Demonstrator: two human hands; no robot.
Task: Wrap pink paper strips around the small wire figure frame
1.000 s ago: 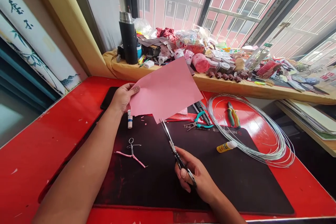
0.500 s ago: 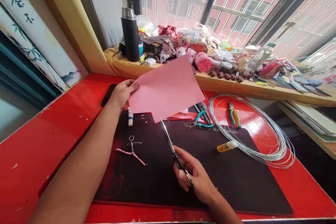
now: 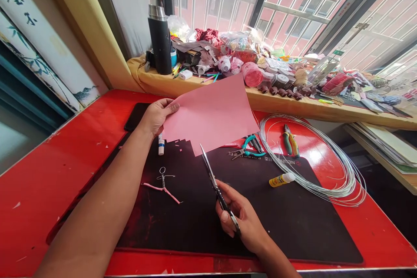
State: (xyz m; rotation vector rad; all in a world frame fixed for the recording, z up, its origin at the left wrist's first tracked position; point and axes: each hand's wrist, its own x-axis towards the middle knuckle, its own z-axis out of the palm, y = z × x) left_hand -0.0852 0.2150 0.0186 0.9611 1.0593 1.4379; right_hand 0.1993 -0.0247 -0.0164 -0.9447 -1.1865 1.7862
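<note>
My left hand (image 3: 160, 115) pinches the left edge of a pink sheet of paper (image 3: 213, 113), thumb on top, and holds it tilted above the mat. The sheet's lower edge has a stepped notch. In my right hand (image 3: 236, 215) is a pair of scissors (image 3: 215, 186), fingers in the handles. Their blades look closed or nearly so, with the tips at the sheet's lower edge; I cannot tell whether they touch it. A small wire figure (image 3: 163, 184) with pink-wrapped legs lies on the black mat (image 3: 286, 221) between my arms.
On the right are a wire coil (image 3: 345, 182), yellow-green pliers (image 3: 290, 141) and a yellow glue stick (image 3: 282, 180). Teal pliers (image 3: 249, 147) lie behind the sheet, a white tube (image 3: 160, 145) beside my left wrist. A black flask (image 3: 159, 41) and craft supplies crowd the windowsill.
My left hand and the pink sheet have shifted slightly right. The scissors have hardly moved. A little more of the phone-like black object behind my left hand shows.
</note>
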